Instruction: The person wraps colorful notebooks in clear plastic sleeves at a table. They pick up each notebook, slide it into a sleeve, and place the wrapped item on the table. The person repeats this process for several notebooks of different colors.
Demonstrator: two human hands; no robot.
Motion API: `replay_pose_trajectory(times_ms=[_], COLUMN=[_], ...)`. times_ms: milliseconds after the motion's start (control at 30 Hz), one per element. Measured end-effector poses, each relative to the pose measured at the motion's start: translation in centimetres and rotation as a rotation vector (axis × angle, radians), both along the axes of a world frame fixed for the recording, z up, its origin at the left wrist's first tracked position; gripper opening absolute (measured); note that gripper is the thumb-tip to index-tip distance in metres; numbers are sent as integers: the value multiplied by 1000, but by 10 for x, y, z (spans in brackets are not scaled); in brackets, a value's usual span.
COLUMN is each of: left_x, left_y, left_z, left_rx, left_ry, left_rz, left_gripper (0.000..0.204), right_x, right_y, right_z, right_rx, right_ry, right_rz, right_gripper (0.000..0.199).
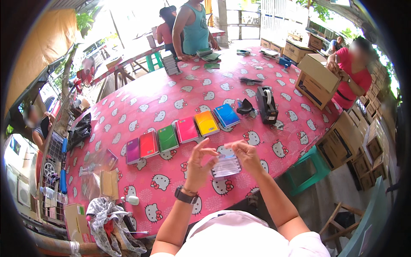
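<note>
A small stack of spiral notebooks (226,167) lies near the table's front edge, its page edges facing me. My left hand (198,165), a dark watch on its wrist, hovers at the left of the stack with fingers apart, holding nothing I can see. At the stack's right side, the fingers of my right hand (247,155) are pinched together; what they hold, if anything, is too small to make out. Beyond my hands runs a slanted row of notebook piles: purple (133,150), red (148,144), green (167,138), pink (187,129), yellow (206,123) and blue (227,115).
A black tape dispenser (267,106) stands on the pink patterned table (141,109). Clear plastic (92,175), a white mouse-like object (133,200) and a grey patterned cloth (109,220) are at left. A person at right handles a cardboard box (317,81); a green stool (310,169) stands below.
</note>
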State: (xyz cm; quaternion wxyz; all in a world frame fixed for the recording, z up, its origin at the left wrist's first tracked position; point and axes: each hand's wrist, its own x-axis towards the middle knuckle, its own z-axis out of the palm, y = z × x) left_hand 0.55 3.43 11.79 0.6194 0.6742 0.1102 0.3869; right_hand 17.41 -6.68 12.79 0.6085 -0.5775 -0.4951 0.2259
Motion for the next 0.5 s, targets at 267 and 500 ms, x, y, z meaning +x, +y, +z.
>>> replay_pose_trajectory(times_ms=[267, 500], left_x=[-32, -5], left_y=[-1, -59], left_z=[-52, -37], left_rx=[-208, -63], left_ry=[48, 177], left_rz=[-46, 11], left_gripper=[107, 121], right_x=[31, -5], right_y=[-57, -58], right_z=[-25, -33], right_rx=[-113, 12], right_ry=[319, -208], right_rz=[70, -34], right_gripper=[33, 39])
